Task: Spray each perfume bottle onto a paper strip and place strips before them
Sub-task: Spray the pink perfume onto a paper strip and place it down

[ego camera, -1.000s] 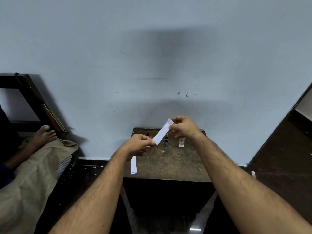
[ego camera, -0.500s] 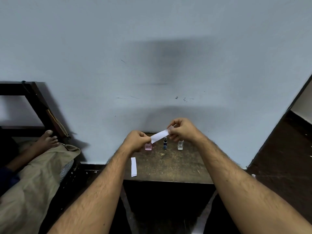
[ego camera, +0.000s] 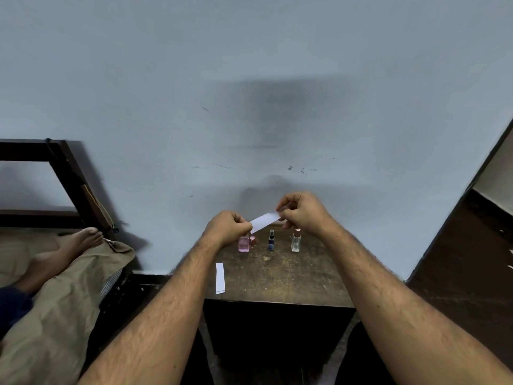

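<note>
While both hands, left hand [ego camera: 226, 227] and right hand [ego camera: 301, 209], pinch opposite ends of the paper strip [ego camera: 265, 219], it looks light and floppy, best held by its ends.

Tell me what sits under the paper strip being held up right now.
Below the held paper strip, pinched by the left hand and right hand, stand a pink bottle, a small pink cap and a dark blue bottle on the table. The left hand covers the pink bottle's top.

White paper strip [ego camera: 265, 218] held tilted above pink [ego camera: 244, 243], blue [ego camera: 271, 240], clear [ego camera: 296, 242] bottles; second strip [ego camera: 219, 278] flat.
</note>
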